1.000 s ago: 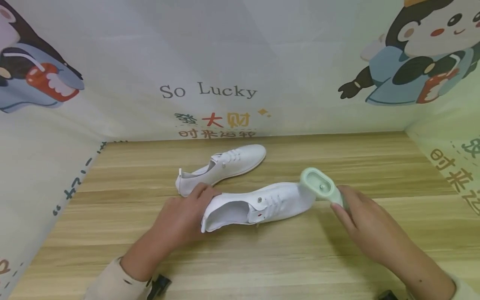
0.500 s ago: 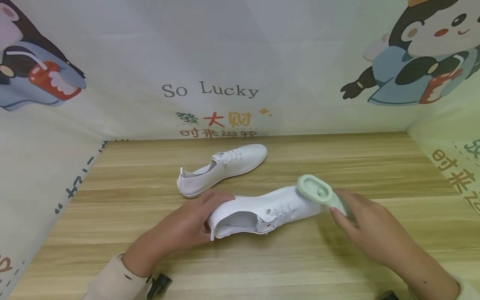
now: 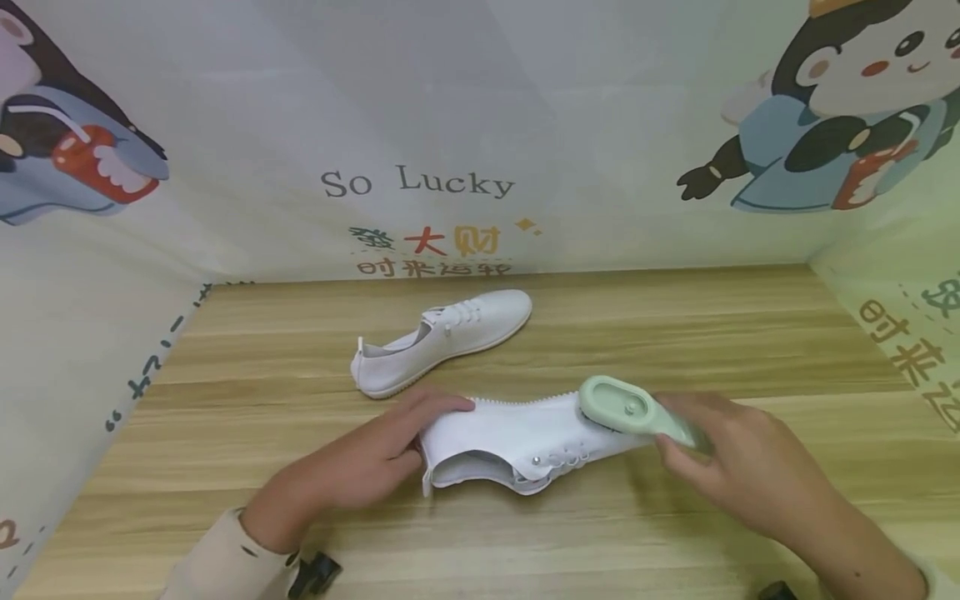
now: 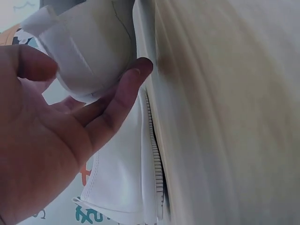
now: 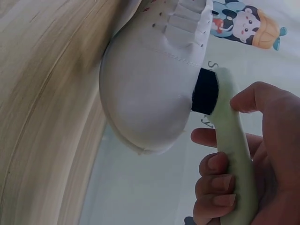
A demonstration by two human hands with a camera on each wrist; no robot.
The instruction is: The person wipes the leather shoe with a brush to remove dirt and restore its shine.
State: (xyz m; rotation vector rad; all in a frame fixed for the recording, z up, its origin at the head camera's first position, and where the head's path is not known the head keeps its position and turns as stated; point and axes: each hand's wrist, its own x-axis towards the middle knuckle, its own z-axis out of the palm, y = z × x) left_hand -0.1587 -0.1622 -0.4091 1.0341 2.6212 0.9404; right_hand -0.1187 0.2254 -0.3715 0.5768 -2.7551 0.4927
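My left hand point(image 3: 375, 454) grips the heel of a white lace-up shoe point(image 3: 498, 437), which is tilted so its outer side faces up and its opening faces me. In the left wrist view, the fingers curl around the shoe's heel point(image 4: 93, 47). My right hand point(image 3: 750, 458) holds a pale green shoe brush point(image 3: 622, 406) by its handle. Dark bristles point(image 5: 205, 91) press against the shoe's upper near the toe in the right wrist view. Behind the held shoe, a second white shoe point(image 3: 480, 325) stands upright on the wooden surface, toe to the right.
The wood-grain tabletop point(image 3: 712, 333) is bordered by a pale printed backdrop point(image 3: 600, 125) at the back and both sides. Dark wrist-camera parts point(image 3: 315, 575) show at the left cuff.
The held shoe has rolled so more of its side faces up, and shifted slightly right and toward me. The brush has moved down and left from the toe tip along the upper.
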